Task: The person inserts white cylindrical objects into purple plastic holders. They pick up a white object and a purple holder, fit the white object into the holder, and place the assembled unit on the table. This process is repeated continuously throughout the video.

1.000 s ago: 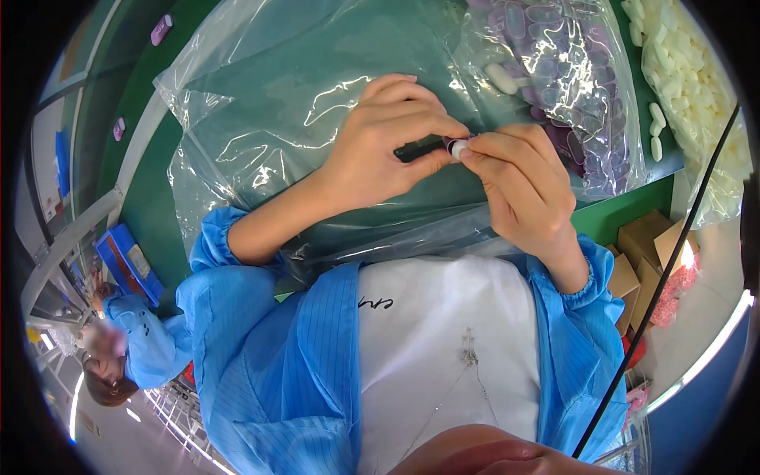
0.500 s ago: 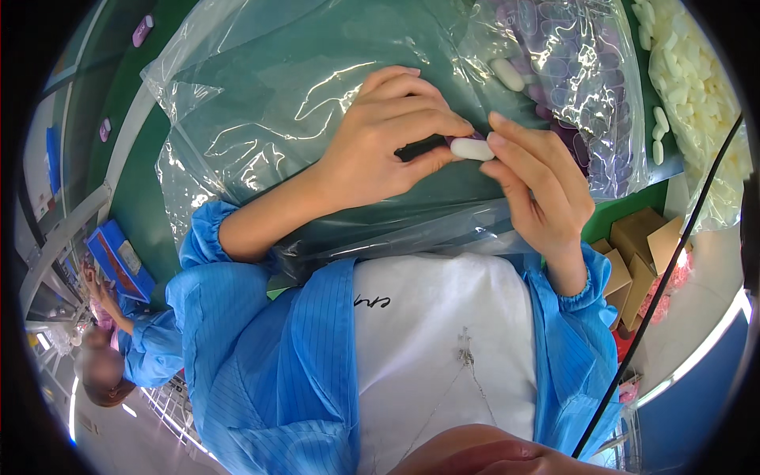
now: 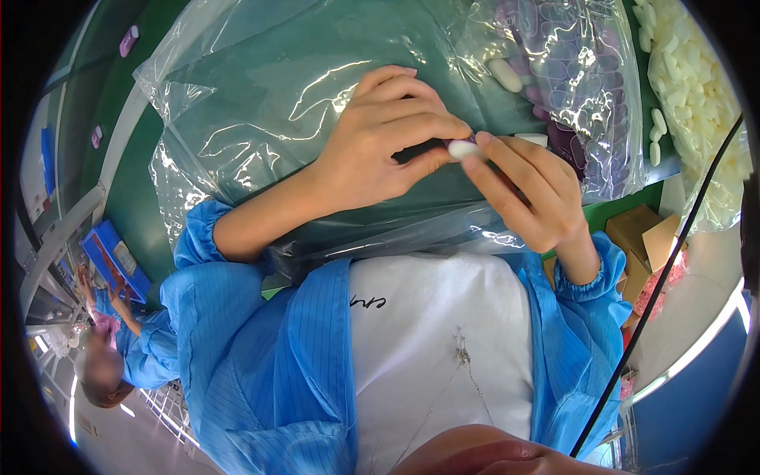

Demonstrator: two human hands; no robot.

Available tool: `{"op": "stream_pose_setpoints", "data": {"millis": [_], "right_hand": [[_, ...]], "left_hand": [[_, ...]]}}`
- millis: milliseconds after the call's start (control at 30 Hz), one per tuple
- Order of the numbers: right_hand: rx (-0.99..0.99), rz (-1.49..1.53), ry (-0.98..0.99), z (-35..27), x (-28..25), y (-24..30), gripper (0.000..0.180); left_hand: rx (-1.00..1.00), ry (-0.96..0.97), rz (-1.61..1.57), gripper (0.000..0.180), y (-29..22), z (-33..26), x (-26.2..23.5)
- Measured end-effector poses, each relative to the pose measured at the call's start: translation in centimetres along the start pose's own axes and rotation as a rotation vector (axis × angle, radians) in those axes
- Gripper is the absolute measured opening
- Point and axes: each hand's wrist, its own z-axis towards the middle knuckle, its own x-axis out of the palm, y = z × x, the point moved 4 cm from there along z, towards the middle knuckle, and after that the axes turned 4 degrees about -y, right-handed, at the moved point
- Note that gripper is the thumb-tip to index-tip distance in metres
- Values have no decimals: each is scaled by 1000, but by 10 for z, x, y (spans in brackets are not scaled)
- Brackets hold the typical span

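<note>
My left hand (image 3: 384, 142) is closed in a pinch, thumb and index finger meeting on a small white oval piece (image 3: 461, 150) with rounded ends. A sliver of dark purple shows beside it, mostly covered by the fingertips. From the other side my right hand (image 3: 542, 186) pinches the same white piece with thumb and index finger. Both hands are above a clear plastic bag (image 3: 261, 119) spread over the green table. Just past the right knuckles a small white flat-edged thing (image 3: 532, 139) peeks out. Another white oval piece (image 3: 504, 75) lies farther off.
Many purple oval pieces (image 3: 609, 103) are laid close together at the right, under clear plastic. Beyond them is a bag of cream-white pieces (image 3: 697, 95). Open cardboard boxes (image 3: 633, 233) stand lower right, behind a black cable (image 3: 661, 277). A co-worker (image 3: 146, 348) is at the left by a blue box (image 3: 116, 261).
My right hand has shifted left, its fingertips now covering more of the white oval piece. The small white thing beyond the right knuckles has come into view. My left hand has barely moved.
</note>
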Motion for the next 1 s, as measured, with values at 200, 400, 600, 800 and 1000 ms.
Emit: {"op": "stream_pose_setpoints", "data": {"millis": [200,400,600,800,1000], "right_hand": [[35,80,11,-1,8,-5,43],[32,86,-17,-10,3,-9,40],[28,64,-17,-12,2,-6,35],[240,174,-101,-8,-13,-3,36],[205,193,-10,5,4,-4,38]], "left_hand": [[5,-6,15,31,-1,0,-1],[-3,6,6,32,-1,0,-2],[6,12,8,31,-2,0,-2],[68,-212,-30,32,-11,12,-34],[-301,-458,424,24,88,39,-216]]}}
